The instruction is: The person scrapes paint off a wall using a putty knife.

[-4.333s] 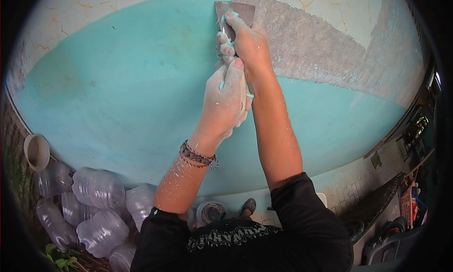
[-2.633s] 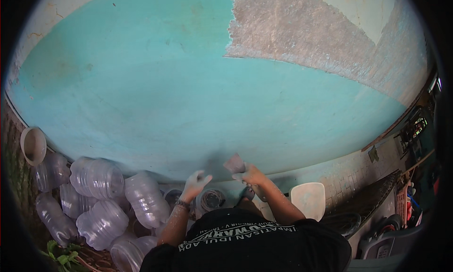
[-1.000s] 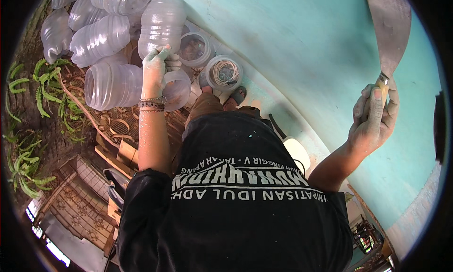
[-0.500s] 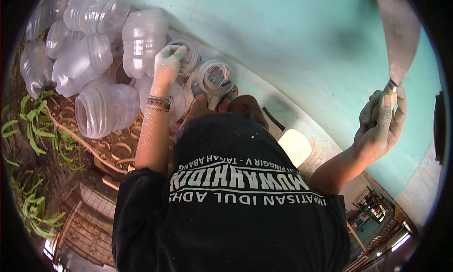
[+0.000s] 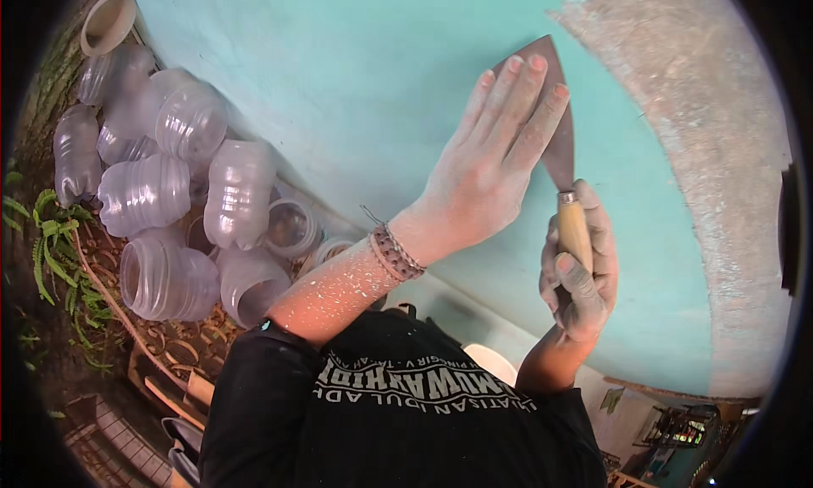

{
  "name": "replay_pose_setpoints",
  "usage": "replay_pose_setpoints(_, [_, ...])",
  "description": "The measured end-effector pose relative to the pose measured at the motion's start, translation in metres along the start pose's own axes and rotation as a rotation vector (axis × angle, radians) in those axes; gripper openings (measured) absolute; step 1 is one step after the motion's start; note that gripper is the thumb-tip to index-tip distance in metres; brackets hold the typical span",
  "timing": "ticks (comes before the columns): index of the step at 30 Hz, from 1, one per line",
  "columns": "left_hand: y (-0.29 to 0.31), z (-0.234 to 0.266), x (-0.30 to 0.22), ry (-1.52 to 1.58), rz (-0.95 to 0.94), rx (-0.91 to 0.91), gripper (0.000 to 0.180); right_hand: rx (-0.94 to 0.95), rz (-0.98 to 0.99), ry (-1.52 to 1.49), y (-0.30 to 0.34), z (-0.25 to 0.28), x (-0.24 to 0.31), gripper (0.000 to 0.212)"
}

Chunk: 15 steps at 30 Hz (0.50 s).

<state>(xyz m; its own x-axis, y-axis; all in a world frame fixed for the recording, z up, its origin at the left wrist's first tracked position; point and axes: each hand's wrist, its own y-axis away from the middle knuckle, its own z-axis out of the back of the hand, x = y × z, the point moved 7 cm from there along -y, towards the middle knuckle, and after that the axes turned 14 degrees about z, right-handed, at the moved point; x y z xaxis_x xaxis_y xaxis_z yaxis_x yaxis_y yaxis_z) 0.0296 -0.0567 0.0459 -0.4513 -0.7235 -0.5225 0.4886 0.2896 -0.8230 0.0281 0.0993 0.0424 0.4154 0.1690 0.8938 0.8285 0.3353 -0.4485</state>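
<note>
A pointed trowel (image 5: pixel 559 154) with a dark metal blade and a light wooden handle is gripped in my right hand (image 5: pixel 590 297), its tip up. My left hand (image 5: pixel 478 179) lies flat over the blade's left side, fingers stretched out; whether it presses on the metal or hovers just over it I cannot tell. White dust and specks coat both hands and my left forearm. Behind the blade rises a turquoise painted wall (image 5: pixel 364 73). Bare, rough grey-brown wall surface (image 5: pixel 677 90) borders the paint at the right.
Cut clear plastic jugs (image 5: pixel 174 276) are heaped at the left, against the wall's foot. A pale bowl-like container (image 5: pixel 108 22) stands at the far left. Green ferns (image 5: pixel 55 242) grow beside the heap. Part of a cream-coloured seat-like object (image 5: pixel 491 363) shows below my arms.
My right hand has brought the trowel in from the far right toward the middle. My left hand has come over from beside the jugs, unfolded, and now lies across the blade.
</note>
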Motion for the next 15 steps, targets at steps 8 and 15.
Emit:
replay_pose_setpoints(8, [-0.023,-0.028,-0.032,0.049,-0.074,-0.080,0.060,-0.090,0.066,0.024,-0.003,-0.004,0.029,0.061])
replay_pose_setpoints(15, [-0.027,-0.025,-0.022,0.079,-0.064,-0.102,0.050,-0.127,0.105,0.199,0.001,-0.015,0.034,0.053])
